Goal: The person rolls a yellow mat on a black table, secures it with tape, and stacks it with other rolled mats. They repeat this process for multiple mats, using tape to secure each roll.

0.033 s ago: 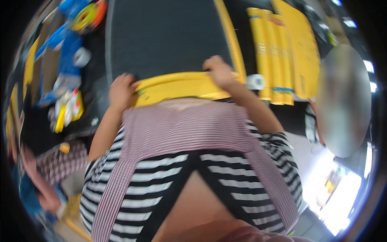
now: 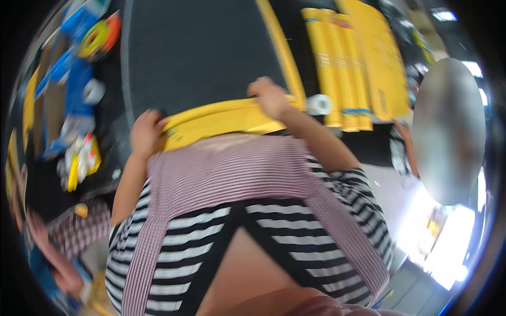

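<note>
A strip of yellow sheet material [image 2: 211, 122], folded or rolled into a band, lies across the near end of a large dark panel [image 2: 197, 52]. My left hand [image 2: 146, 131] closes on the band's left end, its fingers partly hidden. At the right end my right hand [image 2: 272, 99] grips the band with bent fingers, the thumb side blurred. A yellow edge [image 2: 280, 47] runs along the panel's right side. The band sits close against my checked apron.
Several long yellow packs [image 2: 337, 68] and a wide yellow sheet [image 2: 373, 58] lie to the right, with a white roll [image 2: 318, 105] beside them. Tape rolls [image 2: 94, 39], blue packaging [image 2: 79, 95] and small yellow items [image 2: 81, 160] sit on the left. Other people stand at both sides.
The whole scene has shifted slightly left in the picture, as my view turned. Both hands keep the same hold on the yellow band.
</note>
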Demonstrator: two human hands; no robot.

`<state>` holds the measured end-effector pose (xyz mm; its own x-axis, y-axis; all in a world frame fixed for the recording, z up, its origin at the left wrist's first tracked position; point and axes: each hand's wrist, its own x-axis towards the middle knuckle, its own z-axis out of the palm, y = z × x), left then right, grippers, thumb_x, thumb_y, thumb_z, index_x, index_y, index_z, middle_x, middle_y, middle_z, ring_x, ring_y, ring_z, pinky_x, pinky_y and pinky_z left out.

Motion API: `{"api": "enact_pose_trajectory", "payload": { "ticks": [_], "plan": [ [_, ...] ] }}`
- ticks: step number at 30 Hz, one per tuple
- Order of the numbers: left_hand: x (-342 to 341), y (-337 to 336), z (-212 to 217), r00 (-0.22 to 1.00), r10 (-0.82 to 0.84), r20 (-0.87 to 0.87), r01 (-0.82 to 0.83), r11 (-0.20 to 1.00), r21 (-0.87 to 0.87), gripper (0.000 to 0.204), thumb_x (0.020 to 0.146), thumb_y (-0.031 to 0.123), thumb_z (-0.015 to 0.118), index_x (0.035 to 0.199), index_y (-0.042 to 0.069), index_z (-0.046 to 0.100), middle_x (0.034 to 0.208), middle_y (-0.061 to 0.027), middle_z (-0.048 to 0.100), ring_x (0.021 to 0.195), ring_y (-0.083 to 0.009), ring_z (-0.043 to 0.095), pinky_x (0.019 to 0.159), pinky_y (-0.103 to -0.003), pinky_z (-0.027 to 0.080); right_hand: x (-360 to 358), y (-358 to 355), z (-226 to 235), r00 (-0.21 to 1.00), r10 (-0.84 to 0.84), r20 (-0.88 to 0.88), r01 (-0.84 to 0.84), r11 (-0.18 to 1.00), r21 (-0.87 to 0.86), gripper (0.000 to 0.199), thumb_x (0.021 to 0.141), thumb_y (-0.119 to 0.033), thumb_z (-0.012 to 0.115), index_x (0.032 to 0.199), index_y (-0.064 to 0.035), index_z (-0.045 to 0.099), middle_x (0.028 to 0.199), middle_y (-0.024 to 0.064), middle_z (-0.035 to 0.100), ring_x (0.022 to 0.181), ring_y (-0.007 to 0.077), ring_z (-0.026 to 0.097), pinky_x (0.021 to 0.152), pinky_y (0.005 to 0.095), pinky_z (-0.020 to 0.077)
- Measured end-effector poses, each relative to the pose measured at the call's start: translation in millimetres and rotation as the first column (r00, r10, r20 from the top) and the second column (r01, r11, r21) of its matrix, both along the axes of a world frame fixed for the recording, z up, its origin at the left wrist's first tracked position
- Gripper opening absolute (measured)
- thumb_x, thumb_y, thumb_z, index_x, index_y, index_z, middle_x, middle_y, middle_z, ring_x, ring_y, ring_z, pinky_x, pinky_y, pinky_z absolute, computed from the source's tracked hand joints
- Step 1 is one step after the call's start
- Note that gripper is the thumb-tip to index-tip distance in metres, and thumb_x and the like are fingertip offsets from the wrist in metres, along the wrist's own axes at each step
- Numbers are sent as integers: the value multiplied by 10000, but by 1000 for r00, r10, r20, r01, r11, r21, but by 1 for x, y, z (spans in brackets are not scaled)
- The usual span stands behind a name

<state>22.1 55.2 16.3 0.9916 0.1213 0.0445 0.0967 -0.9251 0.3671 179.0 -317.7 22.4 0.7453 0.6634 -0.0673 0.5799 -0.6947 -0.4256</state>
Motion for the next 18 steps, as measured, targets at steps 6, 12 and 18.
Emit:
{"api": "enact_pose_trajectory", "payload": {
  "ticks": [6, 12, 18],
  "plan": [
    [0, 9, 7, 992, 38, -118, -53, 990, -128, 293, 903, 283, 770, 868, 48, 597, 868, -146, 650, 809, -380, 638, 695, -457, 500, -11, 3, 11, 992, -108, 67, 112, 993, -45, 146, 912, -216, 698, 964, -89, 648, 1050, 122, 623, 997, 329, 647, 844, 474, 523],
    [-6, 2, 17, 992, 105, -67, -101, 992, 70, 434, 870, 374, 788, 773, 28, 544, 787, -145, 599, 746, -373, 601, 648, -470, 476, -25, -3, 10, 968, -100, 229, 123, 989, -88, 201, 926, -306, 704, 968, -113, 665, 930, 61, 652, 1017, 277, 607, 880, 427, 453],
    [-5, 9, 14, 960, 195, -201, -202, 979, -18, 427, 883, 391, 790, 793, 17, 606, 825, -160, 663, 769, -384, 638, 671, -465, 499, -27, -11, -12, 963, -104, 248, 95, 994, 48, 157, 957, -268, 676, 976, -112, 679, 989, 85, 618, 1001, 278, 582, 876, 423, 492]
  ]
}}
